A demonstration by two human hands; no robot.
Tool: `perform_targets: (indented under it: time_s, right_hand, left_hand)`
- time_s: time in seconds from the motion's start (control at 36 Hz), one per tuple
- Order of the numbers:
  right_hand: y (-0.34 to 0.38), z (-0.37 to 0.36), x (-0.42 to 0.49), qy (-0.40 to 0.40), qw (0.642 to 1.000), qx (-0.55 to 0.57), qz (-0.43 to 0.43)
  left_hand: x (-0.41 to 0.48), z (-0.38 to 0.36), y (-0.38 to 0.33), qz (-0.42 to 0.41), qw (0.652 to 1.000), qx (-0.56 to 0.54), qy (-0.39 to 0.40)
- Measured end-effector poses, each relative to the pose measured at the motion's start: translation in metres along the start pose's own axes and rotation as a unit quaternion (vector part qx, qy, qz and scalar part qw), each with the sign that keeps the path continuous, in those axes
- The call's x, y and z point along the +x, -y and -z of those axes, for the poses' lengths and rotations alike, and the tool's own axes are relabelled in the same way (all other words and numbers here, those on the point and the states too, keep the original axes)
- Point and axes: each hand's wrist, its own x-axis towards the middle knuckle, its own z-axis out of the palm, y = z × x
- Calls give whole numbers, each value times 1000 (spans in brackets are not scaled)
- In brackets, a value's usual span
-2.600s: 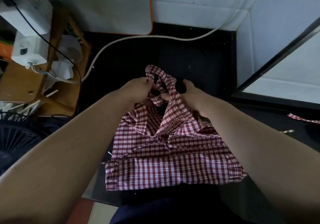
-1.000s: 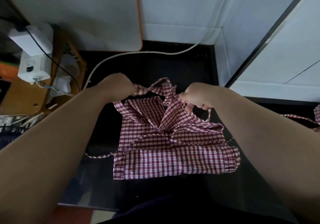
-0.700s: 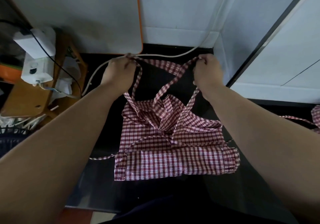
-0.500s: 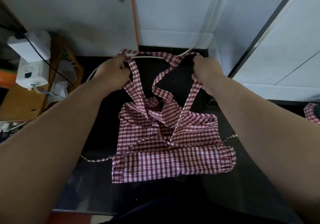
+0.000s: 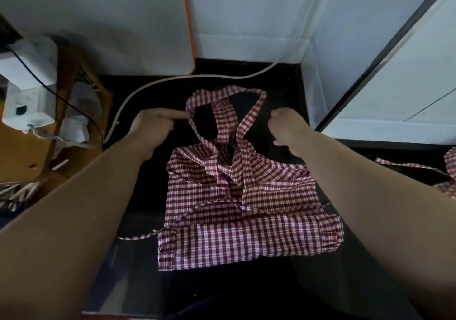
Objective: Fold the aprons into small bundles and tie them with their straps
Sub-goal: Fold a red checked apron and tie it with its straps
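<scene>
On the black table [image 5: 280, 85], the half-folded checked apron [image 5: 246, 223] lies flat, its neck strap [image 5: 223, 94] looped beyond. My left hand [image 5: 153, 127] touches the loop's left edge, grip unclear; my right hand [image 5: 287, 127], curled on nothing, hovers beside it.

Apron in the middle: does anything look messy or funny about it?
Yes. The apron is bunched up in the middle near its top, its neck strap lies in a crooked loop, and a thin tie strap pokes out at the left, untied.
</scene>
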Motion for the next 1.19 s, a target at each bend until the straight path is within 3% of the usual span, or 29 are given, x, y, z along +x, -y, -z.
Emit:
perform_targets:
  time_s: [0.08, 0.22, 0.31, 0.42, 0.5, 0.61, 0.67, 0.75, 0.83, 0.97, 1.08, 1.19]
  right_hand:
    - [-19, -11, 3, -9, 1000, -6, -17]
    - [-37, -29, 22, 72, 991, -112, 25]
    - [-40, -38, 27, 103, 986, -132, 25]
    - [-41, -42, 32, 139, 989, -55, -1]
    - [-40, -42, 34, 191, 981, -11, -31]
    - [-34, -38, 40, 191, 976, 97, -50]
    - [-32, -32, 43, 235, 954, 165, -83]
    - [-31, -29, 42, 284, 939, 150, -126]
    - [-31, -35, 42, 259, 950, 126, -123]
    - [-30, -38, 41, 231, 929, 270, -108]
    - [-34, -41, 40, 233, 942, 234, -55]
    - [-32, -42, 35, 237, 964, 118, -11]
  left_hand:
    - [6, -12, 19, 8, 998, 59, 31]
    - [12, -34, 37, -10, 960, 268, 82]
    - [15, -44, 38, -45, 947, 298, 111]
    - [17, -48, 36, -55, 925, 320, 196]
    - [19, -50, 32, -18, 935, 281, 217]
    - [22, -53, 28, -4, 966, 180, 184]
    - [22, -51, 27, 6, 979, 128, 161]
    - [23, -46, 24, 39, 992, 31, 118]
    - [23, -40, 25, 48, 995, 9, 89]
    - [20, -34, 22, 66, 995, -52, 53]
    - [19, -35, 22, 55, 995, -43, 74]
    - [17, -35, 23, 45, 993, -5, 105]
